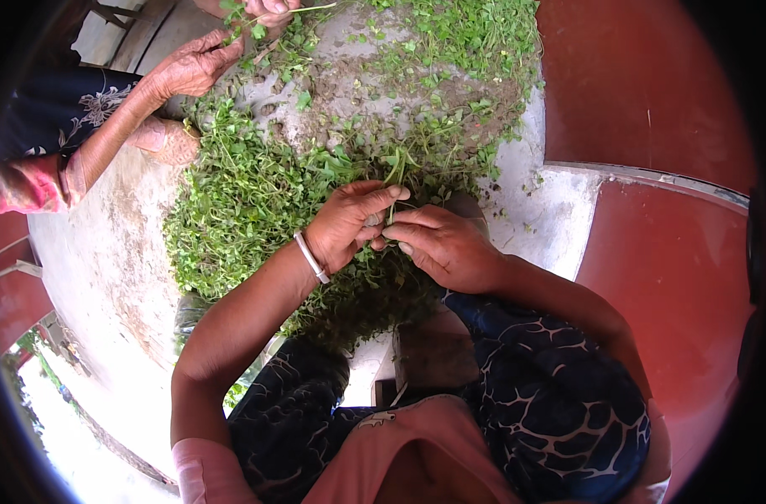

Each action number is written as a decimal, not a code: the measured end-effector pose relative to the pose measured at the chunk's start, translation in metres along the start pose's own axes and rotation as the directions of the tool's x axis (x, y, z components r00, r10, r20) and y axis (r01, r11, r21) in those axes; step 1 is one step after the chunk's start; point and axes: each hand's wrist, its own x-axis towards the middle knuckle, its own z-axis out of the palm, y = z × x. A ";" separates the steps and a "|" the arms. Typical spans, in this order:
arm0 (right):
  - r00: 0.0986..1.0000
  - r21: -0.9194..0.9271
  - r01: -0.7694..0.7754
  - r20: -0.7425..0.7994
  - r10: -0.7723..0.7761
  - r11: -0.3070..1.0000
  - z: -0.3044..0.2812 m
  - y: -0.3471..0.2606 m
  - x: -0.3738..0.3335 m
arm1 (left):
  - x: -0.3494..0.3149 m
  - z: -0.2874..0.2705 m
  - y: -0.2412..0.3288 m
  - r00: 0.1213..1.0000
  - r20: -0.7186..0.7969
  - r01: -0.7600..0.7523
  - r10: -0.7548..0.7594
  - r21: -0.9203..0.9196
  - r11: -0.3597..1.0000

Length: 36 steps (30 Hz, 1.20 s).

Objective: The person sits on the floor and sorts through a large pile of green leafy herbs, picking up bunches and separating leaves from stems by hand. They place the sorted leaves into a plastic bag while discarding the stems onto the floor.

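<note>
Covering pale floor (114,252): leafy greens (231,202)

free room: pale floor (105,277) left of the left forearm (240,315); narrower pale strip (524,181) between heaped greens (240,202) and red surface (635,92), right. obstacles: co-worker's forearm (112,158) and foot (174,143), upper left; dark patterned knees (559,386), below.

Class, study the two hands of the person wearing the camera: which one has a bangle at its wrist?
The left hand: it alone wears a pale bangle, while the right hand shows none.
</note>
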 end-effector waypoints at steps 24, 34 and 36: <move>0.853 0.465 -0.522 0.296 0.430 0.715 -0.045 0.061 0.043 | -0.001 -0.014 -0.011 0.903 0.075 -0.375 0.424 0.620 0.689; 0.758 0.510 -0.649 0.369 0.537 0.565 -0.058 0.038 0.050 | -0.006 -0.011 0.002 0.964 -0.024 -0.220 0.265 0.487 0.846; 0.748 0.512 -0.659 0.378 0.545 0.550 -0.059 0.031 0.052 | -0.009 -0.003 0.005 0.951 -0.047 -0.258 0.307 0.432 0.864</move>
